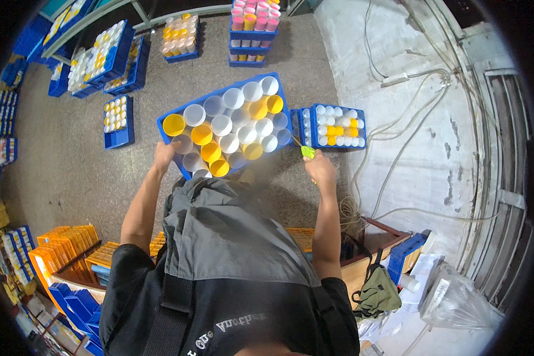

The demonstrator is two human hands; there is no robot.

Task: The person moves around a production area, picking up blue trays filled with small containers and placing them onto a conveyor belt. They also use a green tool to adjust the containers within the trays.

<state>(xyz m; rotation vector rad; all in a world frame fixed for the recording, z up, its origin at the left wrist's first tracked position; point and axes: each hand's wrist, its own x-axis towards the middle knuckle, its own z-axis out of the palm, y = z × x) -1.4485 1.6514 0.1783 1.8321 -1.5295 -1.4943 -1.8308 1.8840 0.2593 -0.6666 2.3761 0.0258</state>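
A blue crate (224, 89) full of upright, open-topped white and yellow cups (221, 125) is in front of my body, slightly tilted. My left hand (165, 155) is closed on its left edge, with the fingers partly hidden behind the rim. To the right of the crate, my right hand (321, 169) is wrapped around a tool with a yellow-green handle (308, 152). A thin dark part seems to run from that handle toward the crate's right side; I cannot make out its tip.
Stacked blue crates of white and yellow cups (338, 126) stand right, by the white wall (421, 136) with hanging cables. Farther off are a stack with pink cups (254, 29) and more crates (104, 53). Orange crates (65, 252) and a green bag (378, 291) are near me.
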